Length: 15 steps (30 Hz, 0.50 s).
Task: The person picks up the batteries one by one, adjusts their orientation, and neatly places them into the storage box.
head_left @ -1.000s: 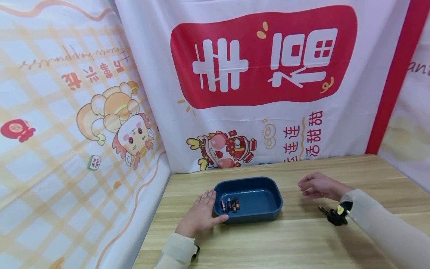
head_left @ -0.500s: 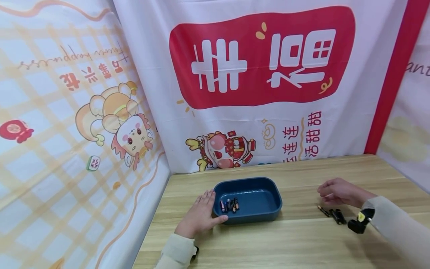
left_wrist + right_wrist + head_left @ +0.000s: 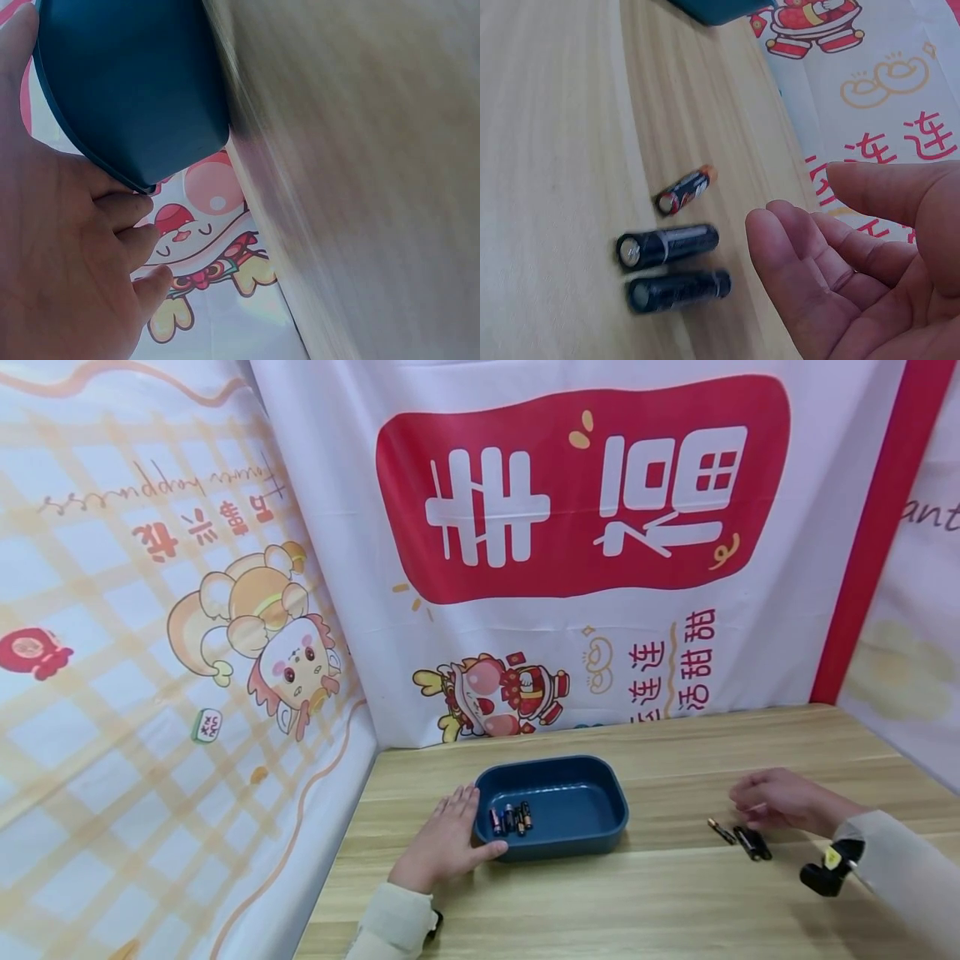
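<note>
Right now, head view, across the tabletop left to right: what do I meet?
Left hand, dark blue rounded-rectangular tray, small black-and-copper cylindrical battery, two larger black cylindrical batteries. Left out for overlap: right hand, batteries inside the tray.

Your head view was evenly bright, with soft glints inside the dark-blue rectangular plastic tray (image 3: 566, 847). Your left-wrist view was dimmer, the pale wood-grain tabletop (image 3: 360, 187) blurred; your right-wrist view left the black cylindrical batteries (image 3: 676, 244) slightly soft.

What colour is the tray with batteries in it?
The tray is dark blue, clearest in the head view.
</note>
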{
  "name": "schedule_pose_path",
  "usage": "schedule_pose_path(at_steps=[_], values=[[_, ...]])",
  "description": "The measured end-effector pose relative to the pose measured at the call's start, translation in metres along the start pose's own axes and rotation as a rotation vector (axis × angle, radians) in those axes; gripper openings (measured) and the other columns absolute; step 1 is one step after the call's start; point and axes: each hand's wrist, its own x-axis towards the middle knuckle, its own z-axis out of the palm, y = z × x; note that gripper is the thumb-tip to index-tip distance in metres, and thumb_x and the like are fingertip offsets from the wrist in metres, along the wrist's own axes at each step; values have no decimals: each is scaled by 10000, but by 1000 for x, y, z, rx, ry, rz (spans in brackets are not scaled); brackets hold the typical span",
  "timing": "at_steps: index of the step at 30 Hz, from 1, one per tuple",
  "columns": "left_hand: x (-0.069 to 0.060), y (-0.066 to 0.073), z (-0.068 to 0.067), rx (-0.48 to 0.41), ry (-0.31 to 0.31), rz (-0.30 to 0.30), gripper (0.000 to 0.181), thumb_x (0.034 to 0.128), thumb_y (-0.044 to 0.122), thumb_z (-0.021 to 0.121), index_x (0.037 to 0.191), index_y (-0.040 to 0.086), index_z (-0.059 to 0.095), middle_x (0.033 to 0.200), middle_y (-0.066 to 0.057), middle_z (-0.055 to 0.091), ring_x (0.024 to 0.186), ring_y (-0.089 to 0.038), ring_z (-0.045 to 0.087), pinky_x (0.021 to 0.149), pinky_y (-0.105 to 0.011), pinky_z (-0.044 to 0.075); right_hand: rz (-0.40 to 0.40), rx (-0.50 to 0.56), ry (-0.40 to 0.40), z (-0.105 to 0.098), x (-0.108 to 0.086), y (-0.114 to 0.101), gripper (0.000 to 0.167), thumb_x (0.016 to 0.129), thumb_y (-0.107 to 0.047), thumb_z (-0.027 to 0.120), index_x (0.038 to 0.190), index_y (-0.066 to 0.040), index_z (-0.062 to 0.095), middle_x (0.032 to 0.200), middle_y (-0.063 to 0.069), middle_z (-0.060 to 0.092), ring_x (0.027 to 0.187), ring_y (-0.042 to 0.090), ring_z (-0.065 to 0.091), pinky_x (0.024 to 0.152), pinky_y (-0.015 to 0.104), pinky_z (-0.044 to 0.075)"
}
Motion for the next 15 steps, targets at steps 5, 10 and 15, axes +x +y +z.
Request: schedule_pose_path(at_steps=[5,10,15], values=[[1,-2,1,-1,8,11,1069,842,805,389,1552,38,166,1604,-114,140,1466,-279,112,1162,-470,128,-6,-33,6,-6,-6,11,274,967,-40,540,1149,164,528,869,134,616,776,219,623,700,363,577],[2,-3,2,1,1,10,1074,839,812,381,1554,41,158,1606,-109,130,1466,-276,108,1162,-471,128,-25,-24,-20,-11,-11,20,256,961,-42,541,1106,168,545,822,122,624,736,199,622,684,360,577],[3,-4,2,-5,-9,0,1080,831,820,378,1558,56,148,1609,-100,127,1468,-270,107,1163,-470,123,-15,-34,-11,-15,-15,28,240,953,-44,546,1071,164,557,795,124,630,699,198,624,663,368,578]])
